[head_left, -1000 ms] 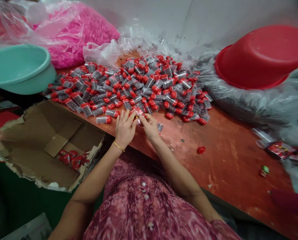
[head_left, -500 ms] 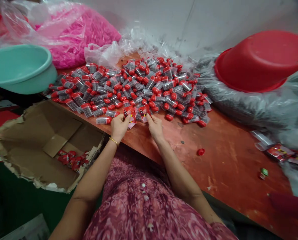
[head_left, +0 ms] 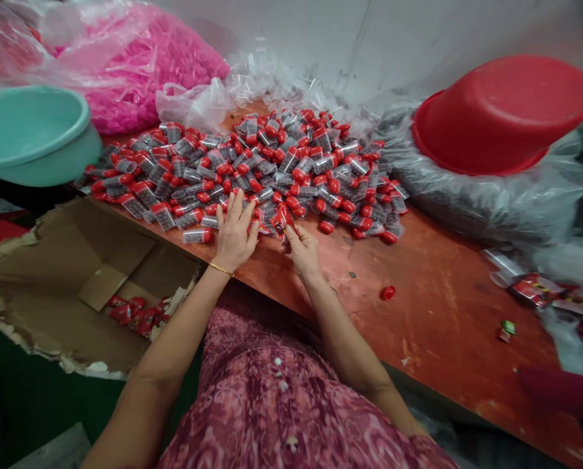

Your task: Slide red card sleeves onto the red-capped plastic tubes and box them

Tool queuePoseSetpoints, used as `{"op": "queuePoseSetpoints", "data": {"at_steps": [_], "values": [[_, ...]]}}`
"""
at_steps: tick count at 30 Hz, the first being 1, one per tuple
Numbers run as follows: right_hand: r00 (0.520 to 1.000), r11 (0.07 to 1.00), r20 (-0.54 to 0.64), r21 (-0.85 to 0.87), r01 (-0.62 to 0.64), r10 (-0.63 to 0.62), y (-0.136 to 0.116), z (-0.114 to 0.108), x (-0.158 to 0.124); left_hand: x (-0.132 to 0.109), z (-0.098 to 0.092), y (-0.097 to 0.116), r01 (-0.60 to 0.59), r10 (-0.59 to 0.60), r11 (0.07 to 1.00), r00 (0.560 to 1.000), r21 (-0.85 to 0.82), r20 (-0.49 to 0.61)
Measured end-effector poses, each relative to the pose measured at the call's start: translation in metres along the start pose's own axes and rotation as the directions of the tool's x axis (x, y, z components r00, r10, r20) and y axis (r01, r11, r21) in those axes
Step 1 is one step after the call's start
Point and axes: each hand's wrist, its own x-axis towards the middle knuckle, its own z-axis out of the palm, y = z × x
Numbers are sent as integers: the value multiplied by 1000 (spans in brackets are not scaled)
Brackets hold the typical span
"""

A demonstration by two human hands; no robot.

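Note:
A big heap of small clear tubes with red caps (head_left: 266,169) covers the back of the reddish table (head_left: 432,306). My left hand (head_left: 234,233) lies at the heap's near edge with fingers stretched out over the tubes, holding nothing that I can see. My right hand (head_left: 301,247) is just right of it, fingers pinched on a small red-labelled item (head_left: 282,218) at the heap's edge.
A torn cardboard box (head_left: 71,286) with several red packed pieces (head_left: 135,312) stands lower left. A teal basin (head_left: 32,133) and a bag of pink parts (head_left: 139,65) are at the back left. A red basin (head_left: 501,111) rests on a plastic bag of dark parts. A loose red cap (head_left: 387,292) lies on the table.
My left hand has let go of the red-labelled piece it held and spread its fingers over the tubes. The right hand stays pinched at the heap's edge.

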Motion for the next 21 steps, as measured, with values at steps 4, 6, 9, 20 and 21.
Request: {"op": "queuePoseSetpoints", "data": {"at_steps": [4, 6, 9, 20, 21], "values": [[999, 997, 21, 63, -50, 49, -3, -1, -5, -10, -1, 22, 58, -47, 943, 998, -329, 42], [999, 998, 33, 57, -29, 27, -4, 1, -11, -14, 4, 34, 194, -155, 803, 981, -563, 117], [998, 999, 58, 20, 26, -27, -3, 6, -20, -18, 10, 45, 392, -358, 470, 904, -791, 235], [819, 443, 551, -701, 558, -160, -16, -94, 5, -32, -12, 40, 593, -564, -21, 657, -805, 499], [774, 356, 625, -705, 614, -99, -18, -100, 10, -32, -13, 42, 611, -564, -44, 638, -790, 525]]}}
